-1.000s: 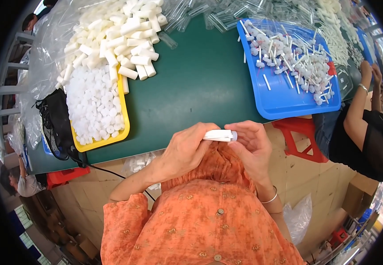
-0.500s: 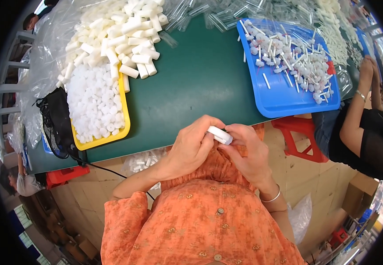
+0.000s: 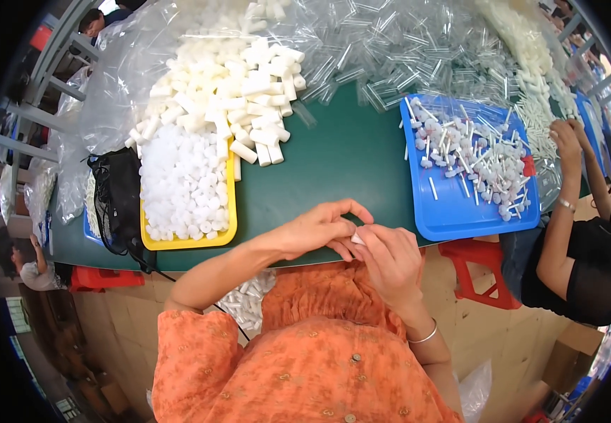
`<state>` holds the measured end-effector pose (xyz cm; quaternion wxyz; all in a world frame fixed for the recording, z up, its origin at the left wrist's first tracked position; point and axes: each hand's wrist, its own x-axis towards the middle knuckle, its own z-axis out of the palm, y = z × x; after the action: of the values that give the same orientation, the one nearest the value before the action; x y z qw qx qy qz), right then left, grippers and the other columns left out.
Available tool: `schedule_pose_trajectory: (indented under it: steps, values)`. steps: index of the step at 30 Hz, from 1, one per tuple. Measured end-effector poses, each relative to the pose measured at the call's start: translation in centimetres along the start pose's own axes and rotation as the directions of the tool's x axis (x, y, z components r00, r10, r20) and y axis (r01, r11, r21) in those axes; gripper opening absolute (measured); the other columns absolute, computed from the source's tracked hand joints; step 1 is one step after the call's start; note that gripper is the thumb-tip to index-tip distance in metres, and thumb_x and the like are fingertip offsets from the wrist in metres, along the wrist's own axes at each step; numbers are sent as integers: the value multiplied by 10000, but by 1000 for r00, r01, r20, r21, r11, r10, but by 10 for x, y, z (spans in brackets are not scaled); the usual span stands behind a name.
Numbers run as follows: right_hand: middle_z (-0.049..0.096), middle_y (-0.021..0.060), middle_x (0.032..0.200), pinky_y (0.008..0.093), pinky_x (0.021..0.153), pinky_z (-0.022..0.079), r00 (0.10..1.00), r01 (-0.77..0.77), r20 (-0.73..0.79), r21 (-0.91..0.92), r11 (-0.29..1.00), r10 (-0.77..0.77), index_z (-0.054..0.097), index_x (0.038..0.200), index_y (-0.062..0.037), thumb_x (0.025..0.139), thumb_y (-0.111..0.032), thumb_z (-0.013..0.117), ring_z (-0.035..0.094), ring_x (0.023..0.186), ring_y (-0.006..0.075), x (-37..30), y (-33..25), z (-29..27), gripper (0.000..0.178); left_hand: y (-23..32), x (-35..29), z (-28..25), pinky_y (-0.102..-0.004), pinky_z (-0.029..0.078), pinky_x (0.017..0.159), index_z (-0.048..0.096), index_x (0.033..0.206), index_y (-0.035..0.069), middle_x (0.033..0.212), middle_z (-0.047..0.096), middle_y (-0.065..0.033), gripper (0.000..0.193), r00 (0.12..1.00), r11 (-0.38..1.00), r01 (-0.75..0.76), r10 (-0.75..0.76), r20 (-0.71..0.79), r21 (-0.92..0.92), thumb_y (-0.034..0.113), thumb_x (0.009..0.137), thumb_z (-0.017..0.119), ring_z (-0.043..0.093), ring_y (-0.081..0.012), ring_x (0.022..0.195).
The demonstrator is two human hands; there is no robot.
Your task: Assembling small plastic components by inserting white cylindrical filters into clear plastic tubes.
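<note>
At the table's near edge my two hands meet around a small white cylindrical piece (image 3: 358, 240). Only its end shows; fingers cover the rest. My left hand (image 3: 317, 231) has its index finger arched away, while its thumb and lower fingers close on the piece. From the other side, my right hand (image 3: 391, 262) pinches the piece with fingers pressed together. Left of my hands, a yellow tray (image 3: 232, 224) holds many small white plastic caps (image 3: 185, 187). To the right, a blue tray (image 3: 438, 220) holds small whitish parts with thin white sticks (image 3: 471, 151).
White foam-like cylinders (image 3: 263, 116) are heaped behind the yellow tray on the green table (image 3: 326, 169). Clear tubes (image 3: 418, 56) lie across the back. A black mesh pouch (image 3: 116, 194) with a cord sits at left. Beside a red stool (image 3: 480, 271), another person (image 3: 566, 261) works at right.
My hands have come closer around the white piece, hiding most of it. My left index finger has lifted off it. The view has tilted up, showing more of the table's back.
</note>
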<state>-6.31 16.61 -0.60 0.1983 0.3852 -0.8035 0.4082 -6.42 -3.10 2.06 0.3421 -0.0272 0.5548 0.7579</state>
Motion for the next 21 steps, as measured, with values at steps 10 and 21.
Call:
schedule_pose_trajectory:
  steps: [10, 21]
  values:
    - [678, 94, 911, 335, 721, 464, 983, -180, -9, 59, 982, 181, 662, 1014, -40, 802, -17, 710, 627, 823, 248, 2, 6, -3, 219, 59, 44, -116, -386, 421, 779, 590, 922, 35, 902, 512, -115, 194, 679, -533, 272, 696, 233, 801, 27, 729, 588, 491, -278, 943]
    - [625, 55, 1008, 224, 778, 462, 821, -510, 181, 657, 555, 541, 631, 1051, 35, 873, 56, 640, 574, 898, 105, 2, 9, -35, 179, -3, -6, 10, -335, 500, 762, 539, 1187, 23, 959, 638, -117, 259, 922, 704, -306, 388, 15, 641, 129, 954, 574, 630, -238, 863]
